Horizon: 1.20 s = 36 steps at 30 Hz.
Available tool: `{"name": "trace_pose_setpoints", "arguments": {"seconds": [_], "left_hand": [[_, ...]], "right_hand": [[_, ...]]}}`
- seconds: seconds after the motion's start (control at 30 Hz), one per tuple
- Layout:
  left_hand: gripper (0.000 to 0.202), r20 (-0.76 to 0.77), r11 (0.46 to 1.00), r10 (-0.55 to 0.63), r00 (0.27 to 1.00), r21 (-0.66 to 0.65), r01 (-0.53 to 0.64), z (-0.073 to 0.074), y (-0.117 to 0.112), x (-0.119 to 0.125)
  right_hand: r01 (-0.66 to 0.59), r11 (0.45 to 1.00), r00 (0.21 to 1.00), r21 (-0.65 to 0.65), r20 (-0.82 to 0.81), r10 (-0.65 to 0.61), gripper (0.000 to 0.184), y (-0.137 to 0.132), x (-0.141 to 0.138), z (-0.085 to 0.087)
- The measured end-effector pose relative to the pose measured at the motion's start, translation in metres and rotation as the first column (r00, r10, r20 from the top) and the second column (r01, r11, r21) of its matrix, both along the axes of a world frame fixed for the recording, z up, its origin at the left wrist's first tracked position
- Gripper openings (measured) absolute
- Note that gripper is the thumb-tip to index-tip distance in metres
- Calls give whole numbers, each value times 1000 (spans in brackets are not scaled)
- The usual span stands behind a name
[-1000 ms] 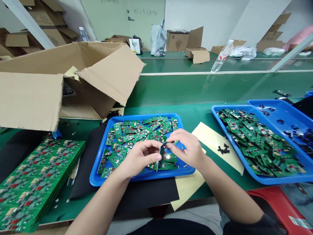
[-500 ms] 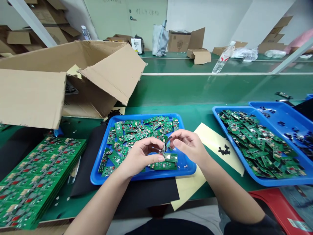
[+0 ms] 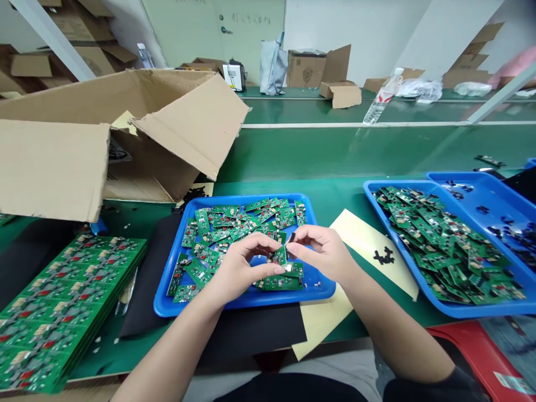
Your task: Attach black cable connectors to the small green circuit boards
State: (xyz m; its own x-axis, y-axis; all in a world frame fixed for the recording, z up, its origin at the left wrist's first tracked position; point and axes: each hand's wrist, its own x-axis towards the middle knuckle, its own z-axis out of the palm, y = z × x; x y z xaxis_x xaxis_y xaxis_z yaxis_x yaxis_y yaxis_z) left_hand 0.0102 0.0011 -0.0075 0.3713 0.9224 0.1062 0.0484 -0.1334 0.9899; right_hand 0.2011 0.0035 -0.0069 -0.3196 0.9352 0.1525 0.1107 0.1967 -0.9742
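My left hand (image 3: 243, 265) pinches a small green circuit board (image 3: 279, 256) between thumb and fingers, above a blue tray (image 3: 327, 290) of loose circuit boards. At the board's right edge, my right hand (image 3: 329, 254) has its thumb and forefinger closed on a small black strip (image 3: 292, 238). The strip touches or nearly touches the board; the fingers partly hide both. Just right of that hand lies a cream paper sheet (image 3: 352, 226), which carries a few black pieces (image 3: 384, 256).
Stacked panels of boards (image 3: 71, 301) stand at the left, below an open cardboard box (image 3: 192, 123). To the right, a second blue tray (image 3: 450, 310) is heaped with boards. Another blue tray (image 3: 469, 192) behind it holds black parts. A water bottle (image 3: 382, 97) stands on the back ledge.
The board in my left hand has turned from edge-on so that its green face shows. My right fingers have shifted slightly, still with the black strip at the board's edge.
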Motion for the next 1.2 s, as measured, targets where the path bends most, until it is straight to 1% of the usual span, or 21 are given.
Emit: {"name": "trace_pose_setpoints", "arguments": {"seconds": [0.17,0.27,0.33,0.43,0.5,0.53,0.6,0.67,0.73,0.77,0.83,0.87,0.93,1.0,1.1,1.2], "left_hand": [[25,-76,998,56,996,17,-54,3,0,0],[25,-102,995,86,991,50,-82,3,-1,0],[24,-96,994,107,990,48,-102,3,-1,1],[23,-72,991,136,988,27,-134,3,-3,2],[23,-58,990,140,988,17,-139,2,-3,3],[23,-51,990,140,989,14,-139,2,-4,3],[23,-34,985,174,984,25,-173,0,-3,2],[25,-16,963,259,966,81,-257,-2,-1,-1],[27,-4,923,342,940,190,-335,-4,2,-3],[27,-7,897,371,929,262,-356,-5,2,-4],[25,-27,838,399,916,415,-353,-5,3,-5],[24,-40,807,406,913,484,-338,-5,2,-4],[21,-66,754,402,913,589,-289,-5,1,-3],[19,-92,720,394,914,649,-245,-5,0,-2],[18,-120,683,412,903,697,-219,-4,0,-2],[21,-119,648,420,900,733,-206,-5,0,-2]], "right_hand": [[21,989,999,148,38,-27,15,-2,0,-2],[46,963,994,267,82,-70,14,-3,-3,-3],[54,926,991,374,94,-96,12,-3,-4,-3],[40,844,990,535,91,-104,9,-1,-5,-3],[12,808,993,589,87,-78,8,-1,-4,-2],[-6,804,995,594,85,-56,9,-1,-4,-1],[-36,822,998,568,61,2,10,-4,-3,0],[-35,862,999,505,9,36,8,-7,-2,1],[-8,912,999,411,-45,29,3,-8,-1,0],[8,935,997,354,-73,20,5,-9,-1,-1],[10,976,990,219,-142,21,13,-8,-2,-2],[-7,989,983,146,-181,34,18,-7,-3,-3],[-67,998,971,11,-229,67,23,-5,-5,-2],[-120,989,970,-86,-221,98,22,-4,-6,-1],[-152,973,972,-172,-207,115,18,-4,-6,1],[-176,958,966,-225,-226,124,13,-4,-6,2]]}}
